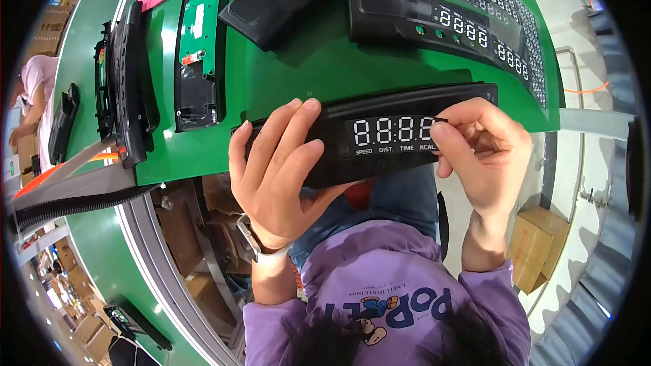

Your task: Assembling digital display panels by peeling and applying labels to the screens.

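A long black display panel (325,163) rests at the near edge of the green worktable, in front of my body. On its face lies a dark display film (390,134) with white segmented digits. My left hand (278,169) grips the panel's left end, its fingers over the face and its thumb by the lower edge. At the film's right end, my right hand (485,152) pinches thumb and forefinger together over the film's edge. Those fingertips cover the last digit in part.
Beyond lie another black panel (386,13) with similar digits, a tilted panel (271,17) and sheets of printed films (522,27). Left are a casing with a green circuit board (201,20) and upright casings (132,88). A cardboard box (539,247) sits lower right; another person (37,85) is far left.
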### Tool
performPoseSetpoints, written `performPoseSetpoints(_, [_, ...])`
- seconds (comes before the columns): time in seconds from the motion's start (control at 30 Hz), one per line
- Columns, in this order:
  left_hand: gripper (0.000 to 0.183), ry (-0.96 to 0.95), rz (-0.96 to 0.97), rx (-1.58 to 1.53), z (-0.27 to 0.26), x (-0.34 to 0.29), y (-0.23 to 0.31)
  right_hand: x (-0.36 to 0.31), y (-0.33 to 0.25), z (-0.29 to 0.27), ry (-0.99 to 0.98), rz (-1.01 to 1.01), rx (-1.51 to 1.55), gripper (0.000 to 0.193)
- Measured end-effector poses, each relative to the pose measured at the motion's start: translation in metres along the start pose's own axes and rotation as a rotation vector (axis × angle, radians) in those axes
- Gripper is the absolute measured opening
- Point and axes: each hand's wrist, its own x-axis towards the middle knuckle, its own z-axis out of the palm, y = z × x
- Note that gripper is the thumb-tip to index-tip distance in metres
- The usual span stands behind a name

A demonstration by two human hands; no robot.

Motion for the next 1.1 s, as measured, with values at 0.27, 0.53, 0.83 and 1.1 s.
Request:
performPoseSetpoints(0.27, [0.057, -0.067, 0.032, 0.059, -0.0061, 0.0029, 0.0048, -0.0004, 0.0003, 0.0009, 0.001, -0.012, -0.005, 0.009])
performPoseSetpoints(0.53, [0.047, -0.025, 0.080, 0.091, -0.0029, 0.0037, 0.0061, -0.0001, -0.0005, 0.0023, 0.008, -0.028, -0.030, 0.008])
performPoseSetpoints(0.83, [0.042, -0.046, 0.141, 0.130, -0.0051, 0.0030, 0.0030, -0.0004, -0.0023, 0.0018, 0.007, -0.029, -0.043, 0.007])
performPoseSetpoints(1.1, [0.021, 0.000, 0.101, 0.150, -0.0023, 0.0031, 0.0045, 0.0006, -0.0050, 0.0010, -0.005, -0.043, -0.072, 0.006])
